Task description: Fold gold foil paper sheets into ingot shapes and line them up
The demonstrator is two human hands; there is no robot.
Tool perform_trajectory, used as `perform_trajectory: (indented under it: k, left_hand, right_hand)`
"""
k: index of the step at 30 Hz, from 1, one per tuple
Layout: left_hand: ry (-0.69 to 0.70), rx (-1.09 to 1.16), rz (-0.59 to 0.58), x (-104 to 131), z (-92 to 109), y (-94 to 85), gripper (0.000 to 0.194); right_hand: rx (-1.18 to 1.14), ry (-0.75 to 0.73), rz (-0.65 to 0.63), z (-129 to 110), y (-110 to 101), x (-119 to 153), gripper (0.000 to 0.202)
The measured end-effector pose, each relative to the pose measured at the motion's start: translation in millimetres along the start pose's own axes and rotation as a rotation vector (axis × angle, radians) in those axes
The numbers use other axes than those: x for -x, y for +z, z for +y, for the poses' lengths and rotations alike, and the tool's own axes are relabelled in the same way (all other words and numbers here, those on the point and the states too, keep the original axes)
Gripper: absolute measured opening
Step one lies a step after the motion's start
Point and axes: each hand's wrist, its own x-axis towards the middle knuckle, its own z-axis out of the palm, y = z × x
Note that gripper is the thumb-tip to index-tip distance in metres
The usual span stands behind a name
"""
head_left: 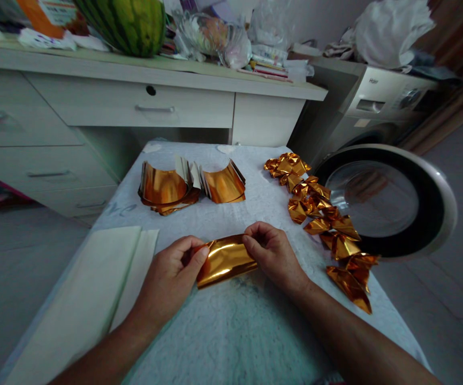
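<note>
A shiny gold foil paper sheet (228, 261), bent into a narrow oblong, is held between my two hands above the cloth-covered table. My left hand (175, 272) pinches its left end between thumb and fingers. At the upper right corner, my right hand (273, 254) grips it the same way, fingers curled. Beyond the hands stand two stacks of curved gold foil sheets, a left stack (162, 187) and a right stack (224, 183), with pale undersides showing at the edges. Along the table's right side runs a row of folded gold foil pieces (311, 203).
Pale folded sheets (82, 289) lie on the table's left side. A washing machine's open round door (384, 200) reaches close to the right table edge. Behind stands a white drawer desk (135, 99) bearing a watermelon (129, 24) and plastic bags (215, 37).
</note>
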Motion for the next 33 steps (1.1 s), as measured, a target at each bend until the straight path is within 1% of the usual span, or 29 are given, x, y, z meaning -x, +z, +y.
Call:
perform_trajectory:
  k: [3, 6, 15, 20, 26, 33]
  left_hand:
    - [-0.006, -0.017, -0.006, 1.1, 0.8, 0.8, 0.021]
    - [0.003, -0.052, -0.011, 1.7, 1.2, 1.1, 0.019]
    - [0.002, -0.075, -0.027, 1.7, 3.1, 0.8, 0.020]
    - [0.004, -0.119, -0.006, 0.7, 3.6, 1.7, 0.020]
    - [0.013, -0.121, -0.016, 1.7, 0.6, 1.2, 0.019]
    - [0.010, -0.148, -0.030, 1.6, 3.6, 1.6, 0.018]
  right_hand:
    - [0.082, -0.035, 0.027, 0.2, 0.7, 0.3, 0.010]
    - [0.116, -0.043, 0.039, 0.4, 1.2, 0.0, 0.007]
    - [0.121, -0.051, 0.029, 0.2, 0.1, -1.0, 0.008]
    - [0.115, -0.040, 0.021, -0.8, 0.8, -0.3, 0.007]
    - [0.113, -0.033, 0.022, -1.5, 0.5, 0.4, 0.006]
    - [0.118, -0.028, 0.031, 0.1, 0.8, 0.1, 0.005]
